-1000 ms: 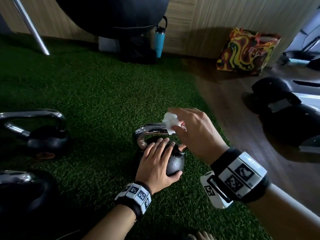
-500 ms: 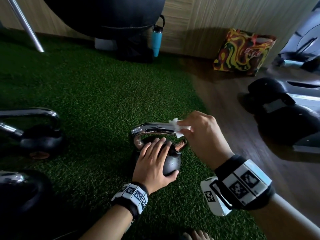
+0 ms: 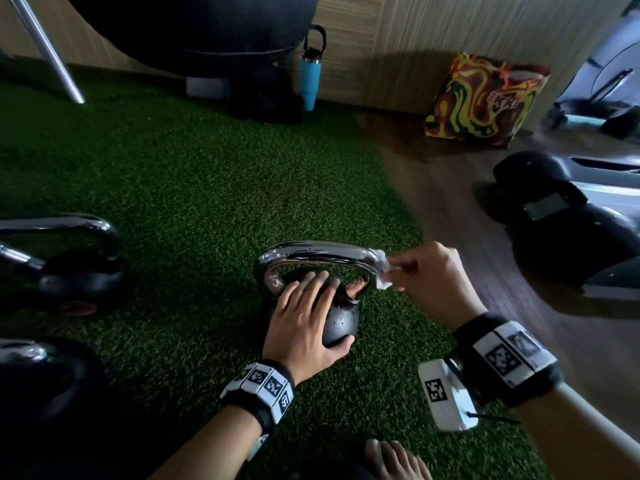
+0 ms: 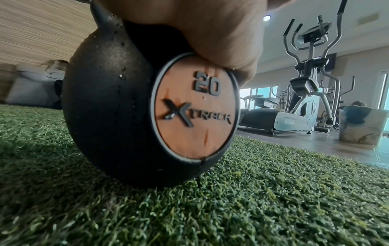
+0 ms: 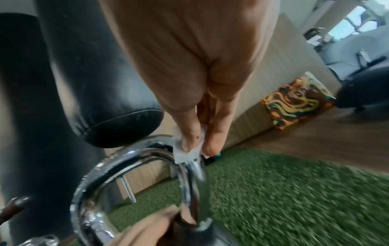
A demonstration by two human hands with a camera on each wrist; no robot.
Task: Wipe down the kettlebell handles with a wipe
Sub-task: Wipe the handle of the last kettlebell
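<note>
A black kettlebell (image 3: 337,323) with a chrome handle (image 3: 311,252) stands on the green turf in the middle of the head view. My left hand (image 3: 304,313) lies flat over the top of its ball, fingers straight, thumb at the near side. My right hand (image 3: 429,275) pinches a small white wipe (image 3: 381,271) against the handle's right bend. In the right wrist view the wipe (image 5: 187,149) sits between thumb and finger on the chrome handle (image 5: 130,158). The left wrist view shows the kettlebell's ball (image 4: 109,106) with an orange "20" plate (image 4: 195,106) under my palm.
Two more kettlebells (image 3: 69,268) (image 3: 34,382) stand on the turf at the left. A punching bag (image 3: 194,26), a blue bottle (image 3: 310,77) and a colourful bag (image 3: 485,98) line the far wall. Dark exercise machines (image 3: 571,230) sit on the wood floor to the right.
My right hand has slid the wipe rightward along the handle, from its top middle to the right bend. The left hand stays on the ball.
</note>
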